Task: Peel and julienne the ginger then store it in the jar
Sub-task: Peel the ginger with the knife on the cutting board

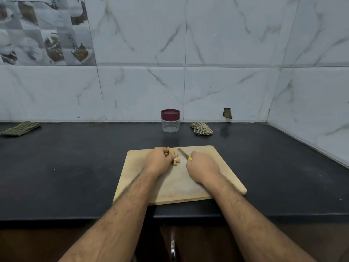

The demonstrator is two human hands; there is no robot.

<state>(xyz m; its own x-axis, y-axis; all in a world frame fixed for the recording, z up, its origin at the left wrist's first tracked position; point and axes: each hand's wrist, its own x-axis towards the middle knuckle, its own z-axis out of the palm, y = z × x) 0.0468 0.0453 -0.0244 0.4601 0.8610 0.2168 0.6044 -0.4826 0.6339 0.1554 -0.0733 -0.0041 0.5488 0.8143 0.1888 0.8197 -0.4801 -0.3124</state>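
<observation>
Ginger is what we work toward across the black counter and wooden cutting board, our left hand gripping the root on the board, our right hand wrapped round the yellow-handled knife, the lidded jar behind.

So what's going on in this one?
A person is preparing ginger on a wooden board. The left hand holds the ginger down on the board, and the right hand grips a yellow-handled knife beside it. No cut strips are visible yet. The jar stands behind the board by the wall, lid on and apparently empty.
</observation>
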